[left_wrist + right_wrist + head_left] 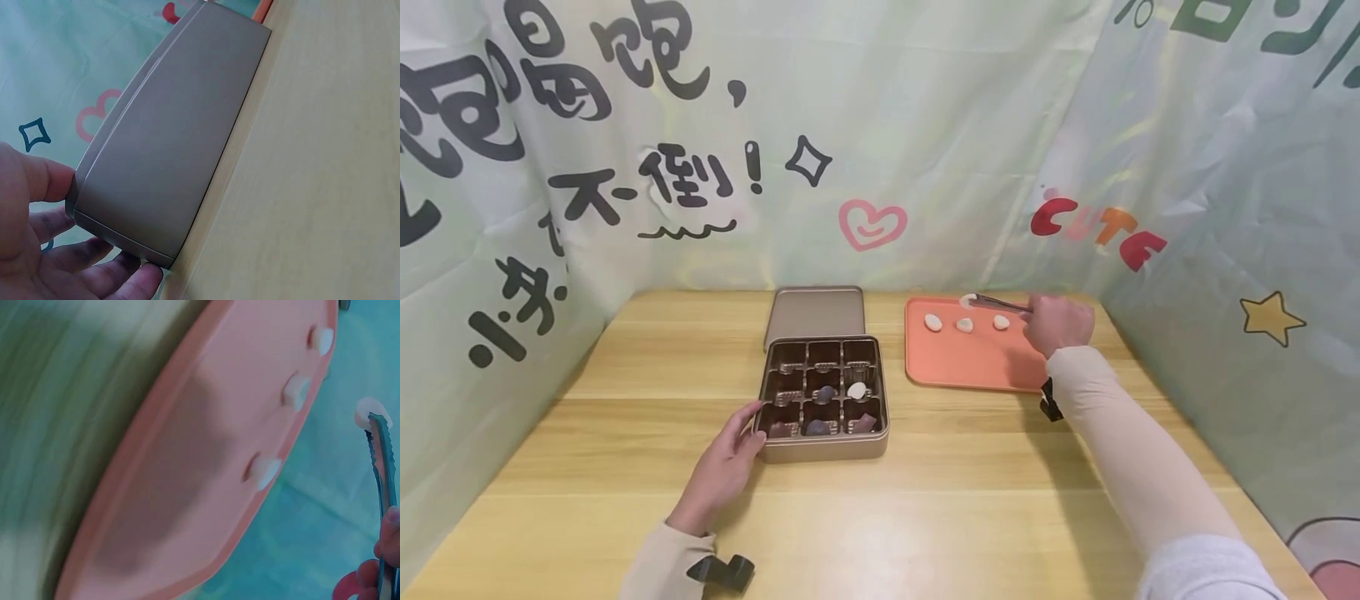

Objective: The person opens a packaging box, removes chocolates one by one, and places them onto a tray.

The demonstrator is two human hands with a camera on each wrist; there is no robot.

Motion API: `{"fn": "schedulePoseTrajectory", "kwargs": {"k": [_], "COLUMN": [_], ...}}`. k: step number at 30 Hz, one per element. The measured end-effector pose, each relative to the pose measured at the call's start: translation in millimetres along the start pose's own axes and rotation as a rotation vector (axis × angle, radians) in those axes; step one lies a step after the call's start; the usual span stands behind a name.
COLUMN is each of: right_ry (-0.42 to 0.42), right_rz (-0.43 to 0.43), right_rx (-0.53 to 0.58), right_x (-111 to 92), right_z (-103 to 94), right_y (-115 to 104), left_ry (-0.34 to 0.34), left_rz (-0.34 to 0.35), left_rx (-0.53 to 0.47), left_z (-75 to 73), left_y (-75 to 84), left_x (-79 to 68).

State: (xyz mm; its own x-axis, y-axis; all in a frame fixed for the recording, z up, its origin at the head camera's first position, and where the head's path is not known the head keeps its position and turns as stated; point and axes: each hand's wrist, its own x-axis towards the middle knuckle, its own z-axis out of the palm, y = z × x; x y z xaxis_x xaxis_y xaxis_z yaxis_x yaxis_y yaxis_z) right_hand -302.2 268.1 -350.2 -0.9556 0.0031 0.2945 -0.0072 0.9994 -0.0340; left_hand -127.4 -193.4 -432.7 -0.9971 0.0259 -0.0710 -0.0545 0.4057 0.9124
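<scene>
Two hands. In the right hand (1060,321), one pair of tongs (1006,306), with one white piece (967,300) between its tips. Beneath that grip, one tray (973,362) with three more white pieces (1001,322). At the left hand's (730,454) fingertips, one box (823,451) with nine compartments, holding one white piece and four darker pieces (826,394). Beyond that grip, one lid (817,312).

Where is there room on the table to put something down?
The table is bare in front of the box and tray, between the sleeves. There's also room left of the lid. The tray's near half is bare too. It's crowded along the tray's far side, with white pieces and the tongs, and at the box's left side, where the left hand grips.
</scene>
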Motion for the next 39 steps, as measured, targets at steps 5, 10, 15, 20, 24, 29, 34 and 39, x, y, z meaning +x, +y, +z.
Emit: {"fn": "schedulePoseTrajectory", "kwargs": {"k": [5,10,15,20,24,29,34,39], "right_ry": [-0.042,-0.073,-0.128,-0.142,-0.142,-0.150,-0.152,-0.150], "right_rz": [0.028,0.051,0.097,0.127,0.157,0.190,0.198,0.201], "right_rx": [0.003,0.018,0.069,0.048,0.056,0.071,0.071,0.073], "right_x": [-1.2,-3.0,-5.5,-7.3,-9.3,-13.2,-16.5,-17.5], "right_z": [2.0,5.3,9.8,15.8,18.3,18.5,19.0,20.8], "right_y": [14.6,30.2,49.6,66.2,73.7,77.6,80.4,83.2], "left_ry": [-0.001,-0.002,0.004,0.006,0.005,0.001,0.000,0.000], "left_rz": [0.016,0.011,0.008,0.016,0.018,0.013,0.005,0.009], "left_rx": [-0.011,-0.018,-0.003,0.001,0.001,-0.015,-0.024,-0.025], "left_z": [-0.7,-0.3,0.8,1.2,0.9,0.9,1.1,1.1], "left_y": [-0.2,-0.1,-0.4,-0.5,-0.3,-0.7,-0.4,0.2], "left_x": [0.2,-0.4,-0.8,-0.8,-0.6,-0.4,-0.6,-0.5]}}
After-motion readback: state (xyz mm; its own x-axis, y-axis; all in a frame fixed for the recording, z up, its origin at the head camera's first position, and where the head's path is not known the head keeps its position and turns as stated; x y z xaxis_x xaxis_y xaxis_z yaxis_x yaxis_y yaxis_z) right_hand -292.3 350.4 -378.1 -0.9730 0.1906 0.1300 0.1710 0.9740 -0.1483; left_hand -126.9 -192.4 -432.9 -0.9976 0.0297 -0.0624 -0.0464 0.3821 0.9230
